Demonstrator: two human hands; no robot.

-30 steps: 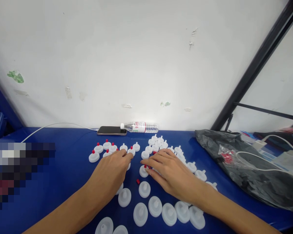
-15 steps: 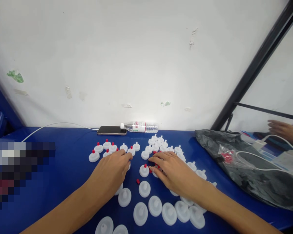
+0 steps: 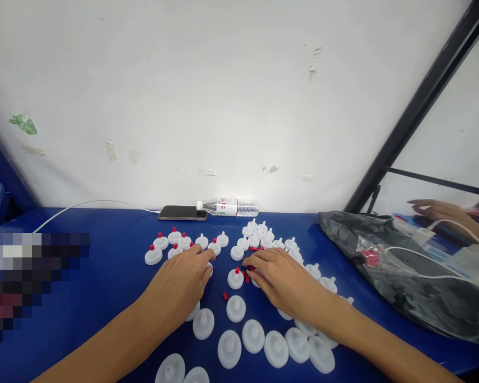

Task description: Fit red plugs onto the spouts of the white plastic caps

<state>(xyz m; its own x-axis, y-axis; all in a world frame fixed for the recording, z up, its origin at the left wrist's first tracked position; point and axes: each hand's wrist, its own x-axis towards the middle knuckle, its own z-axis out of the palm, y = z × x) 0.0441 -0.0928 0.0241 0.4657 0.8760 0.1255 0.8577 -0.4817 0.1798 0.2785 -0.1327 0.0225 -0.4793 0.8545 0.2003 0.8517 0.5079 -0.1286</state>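
My left hand [image 3: 183,276] is curled, with the rim of a white nozzle cap [image 3: 210,269] showing between its thumb and index finger; the rest of that cap is hidden. My right hand [image 3: 281,274] reaches over a few small red tip caps [image 3: 247,279], its thumb and fingertips bent and a little apart. Between the hands stands a white nozzle cap with a red tip [image 3: 235,279]. A loose red tip cap [image 3: 225,296] lies just in front of it. Several red-tipped nozzle caps [image 3: 154,255] stand beyond my left hand.
Plain white nozzle caps [image 3: 253,336] are spread in front and behind my right hand on the blue table [image 3: 115,255]. A phone [image 3: 182,213] and a water bottle [image 3: 227,207] lie by the wall. At right are a black plastic bag [image 3: 399,298] and another person's hand [image 3: 435,210].
My right hand has shifted slightly, uncovering more of the red tip caps near its thumb. My left hand has moved only a little. The other person's hand has come further left.
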